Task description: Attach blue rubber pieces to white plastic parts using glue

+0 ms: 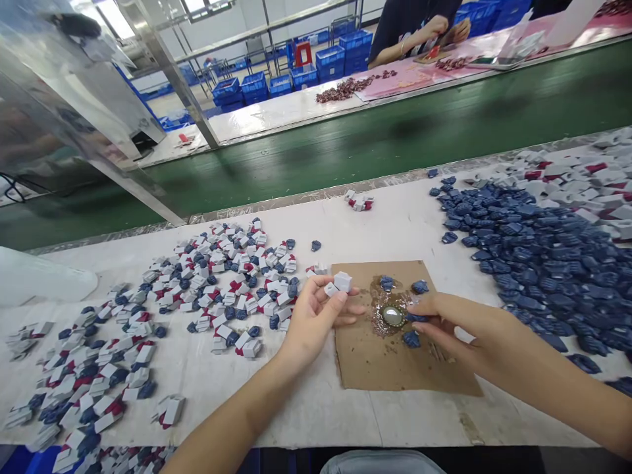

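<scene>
My left hand pinches a small light-grey plastic part above the left edge of a brown cardboard sheet. On the cardboard is a small round dish of clear liquid, with a wet, shiny stain around it. My right hand closes its fingertips on a dark blue plastic piece at the dish's right side. Other blue pieces lie around the dish: one behind it, one at the back right and one in front.
Grey, red and blue assembled parts are heaped at left. Loose blue pieces form a large pile at right, with grey-and-red parts behind. Beyond the table runs a green conveyor belt. Another person's hands work across it.
</scene>
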`<state>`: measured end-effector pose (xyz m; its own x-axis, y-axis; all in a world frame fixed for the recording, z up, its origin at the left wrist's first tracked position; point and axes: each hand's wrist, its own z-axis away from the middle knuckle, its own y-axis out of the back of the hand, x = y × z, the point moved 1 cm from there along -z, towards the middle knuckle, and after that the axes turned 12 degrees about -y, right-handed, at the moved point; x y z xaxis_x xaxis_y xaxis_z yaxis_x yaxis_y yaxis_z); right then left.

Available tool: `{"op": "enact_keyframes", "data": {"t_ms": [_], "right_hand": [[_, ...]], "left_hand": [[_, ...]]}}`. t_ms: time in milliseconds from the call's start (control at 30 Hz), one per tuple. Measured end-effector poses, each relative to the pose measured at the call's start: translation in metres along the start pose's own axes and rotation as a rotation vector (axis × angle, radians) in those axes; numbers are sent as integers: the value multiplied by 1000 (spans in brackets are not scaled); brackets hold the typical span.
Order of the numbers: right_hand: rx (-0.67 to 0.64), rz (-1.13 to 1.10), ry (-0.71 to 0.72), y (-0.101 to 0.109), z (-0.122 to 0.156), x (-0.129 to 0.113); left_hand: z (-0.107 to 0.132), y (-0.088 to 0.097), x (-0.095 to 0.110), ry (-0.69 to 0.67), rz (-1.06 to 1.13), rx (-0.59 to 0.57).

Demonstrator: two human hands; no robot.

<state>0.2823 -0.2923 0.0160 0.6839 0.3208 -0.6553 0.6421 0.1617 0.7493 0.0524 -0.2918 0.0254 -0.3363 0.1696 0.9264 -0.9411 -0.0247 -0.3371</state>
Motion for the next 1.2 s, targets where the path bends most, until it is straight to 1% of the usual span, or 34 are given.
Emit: {"op": "enact_keyframes", "data": {"t_ms": [67, 167, 233, 300, 400, 500, 600, 667, 767, 900, 967, 1100, 1200], "right_hand": [[40, 56, 51, -8, -2, -1], [86, 163, 142, -18, -6, -2], [80, 235, 188, -22, -9, -4], [71, 307, 234, -24, -11, -5], [80, 407, 317, -25, -12, -6], [100, 464, 341, -25, -11, -6], [100, 477, 325, -26, -10, -6], [99, 482, 321, -27, -10, -7], [101, 478, 316, -28, -10, -8], [59, 359, 241, -24, -13, -11], [85, 281, 191, -18, -14, -16], [205, 84, 81, 0, -13, -33], [277, -42, -22, 14, -9, -44]], "left_hand": [[-1, 0, 4, 5, 14, 27], [0, 0, 7, 51, 120, 18], [1, -1, 7, 99, 224, -2], [1, 0, 5, 118, 287, -7], [0, 1, 4, 101, 291, 44], [-1, 2, 3, 108, 301, 90], [-1, 3, 1, 87, 278, 100], [0, 3, 1, 68, 235, 86], [0, 3, 0, 84, 197, 77], [2, 1, 4, 109, 196, 72], [4, -1, 6, 135, 208, 21], [9, -6, 8, 207, 286, -140], [13, -9, 8, 208, 351, -218]]}}
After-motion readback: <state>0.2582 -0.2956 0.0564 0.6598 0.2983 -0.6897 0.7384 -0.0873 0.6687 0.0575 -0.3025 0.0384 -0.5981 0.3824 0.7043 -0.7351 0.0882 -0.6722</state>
